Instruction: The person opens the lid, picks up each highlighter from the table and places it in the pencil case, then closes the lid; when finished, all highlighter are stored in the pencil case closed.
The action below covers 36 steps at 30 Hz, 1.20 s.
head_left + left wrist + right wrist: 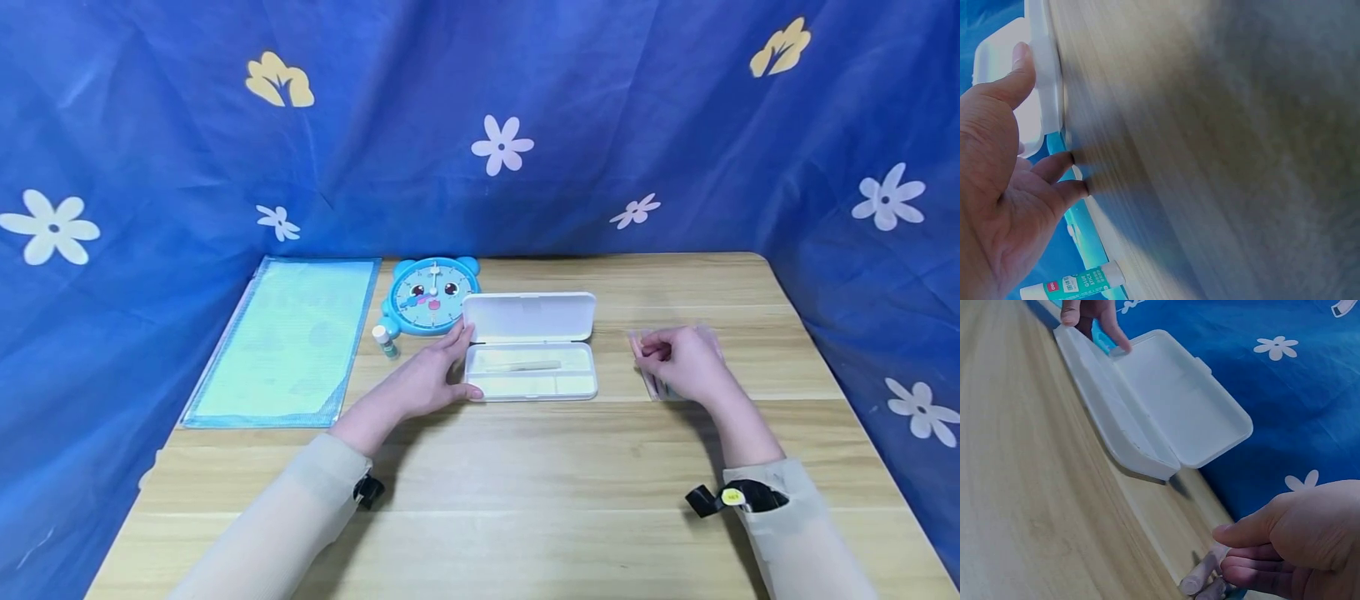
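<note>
A white pencil case [529, 318] lies with its lid raised, a thin pale stick [525, 366] inside its tray. At the left end of the case, my left hand [427, 379] grips it, thumb on the front corner and fingers toward the lid. To the right of the case, my right hand [688, 365] bends over a clear packet [708, 335] of stick-shaped things. In the right wrist view, its thumb and fingers pinch near the end of a pale round stick [1196, 579], beside another. The rest of the packet is hidden under the hand.
A blue toy clock [434, 300] with a cartoon face stands behind the case, touching or near it. A glue stick [386, 342] is just left of my left hand. On the left lies a light green mesh folder [281, 342]. Blue cloth [390, 167] borders the table.
</note>
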{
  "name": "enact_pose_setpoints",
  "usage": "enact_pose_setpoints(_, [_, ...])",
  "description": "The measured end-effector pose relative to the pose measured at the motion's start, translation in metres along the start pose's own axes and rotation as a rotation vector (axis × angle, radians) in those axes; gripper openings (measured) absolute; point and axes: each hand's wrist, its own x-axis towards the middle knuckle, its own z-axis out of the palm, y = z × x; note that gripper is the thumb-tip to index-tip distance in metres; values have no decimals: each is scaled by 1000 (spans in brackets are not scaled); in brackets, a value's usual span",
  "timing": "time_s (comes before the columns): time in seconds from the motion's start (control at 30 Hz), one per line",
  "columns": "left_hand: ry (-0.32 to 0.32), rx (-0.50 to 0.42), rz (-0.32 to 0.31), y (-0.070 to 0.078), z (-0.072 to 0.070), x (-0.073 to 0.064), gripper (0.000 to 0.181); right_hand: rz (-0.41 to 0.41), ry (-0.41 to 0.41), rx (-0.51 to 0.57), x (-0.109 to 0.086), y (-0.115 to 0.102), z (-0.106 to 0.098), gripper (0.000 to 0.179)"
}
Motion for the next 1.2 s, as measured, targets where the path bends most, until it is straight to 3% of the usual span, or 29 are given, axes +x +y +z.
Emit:
enact_pose_setpoints(0.2, [3, -4, -9, -1, 0, -1, 111, 27, -70, -71, 3, -5, 3, 21])
enact_pose_setpoints(0.47, [3, 0, 3, -1, -1, -1, 111, 53, -73, -80, 6, -8, 9, 20])
enact_pose_setpoints(0.73, [-2, -7, -4, 0, 0, -1, 111, 19, -85, 25, 5, -6, 10, 19])
enact_pose_setpoints(0.93, [1, -8, -5, -1, 0, -1, 111, -1, -68, 74, 4, -14, 3, 20])
enact_pose_setpoints(1.2, [3, -1, -1, -1, -1, -1, 111, -64, 18, 8, 7, -27, -10, 18])
